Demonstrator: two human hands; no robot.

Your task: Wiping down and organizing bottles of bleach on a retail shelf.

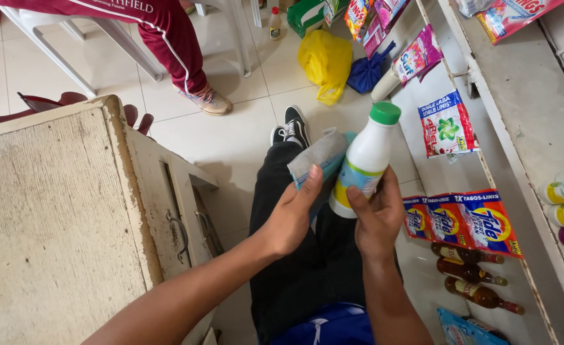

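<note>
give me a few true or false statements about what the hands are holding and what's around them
1. The right hand holds a white bottle with a green cap. True.
2. The left hand is empty. False: it holds a grey and blue cloth against the bottle.
3. The bottle's cap is off. False: the green cap sits on top of the bottle.
4. A yellow plastic bag lies on the tiled floor. True.
5. Three brown glass bottles lie under the hanging sachets. True.
6. The wooden cabinet is to the person's right. False: it stands to the left.
</note>
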